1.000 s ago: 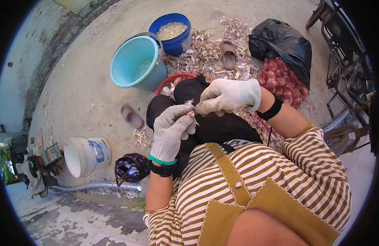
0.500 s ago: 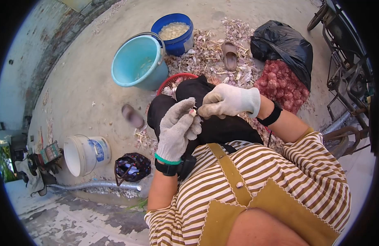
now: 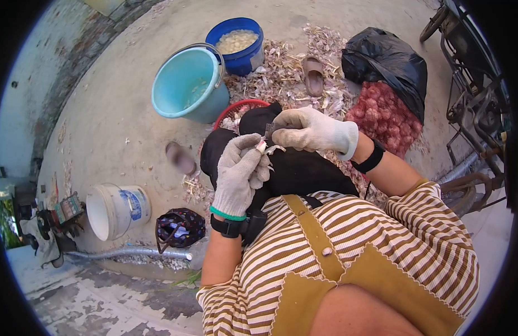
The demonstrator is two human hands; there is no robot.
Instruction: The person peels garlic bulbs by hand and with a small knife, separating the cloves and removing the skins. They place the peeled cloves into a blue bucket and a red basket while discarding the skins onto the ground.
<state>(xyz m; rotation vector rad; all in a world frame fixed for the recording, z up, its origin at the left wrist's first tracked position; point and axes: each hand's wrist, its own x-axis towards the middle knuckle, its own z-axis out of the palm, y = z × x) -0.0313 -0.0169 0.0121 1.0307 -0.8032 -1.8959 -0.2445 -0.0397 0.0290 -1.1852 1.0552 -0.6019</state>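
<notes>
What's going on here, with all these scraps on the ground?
A person is working on garlic with gloved hands. The left hand pinches a clove, with a bit of pale skin hanging beside it. The right hand holds a small dark tool close to the clove. Papery peelings litter the ground. Pale cloves fill much of the blue bucket, and a red mesh bag nearby is full of bulbs.

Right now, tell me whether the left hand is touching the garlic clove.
Touching: the head view shows the garlic clove pinched in the left hand, its end sticking out.
</notes>
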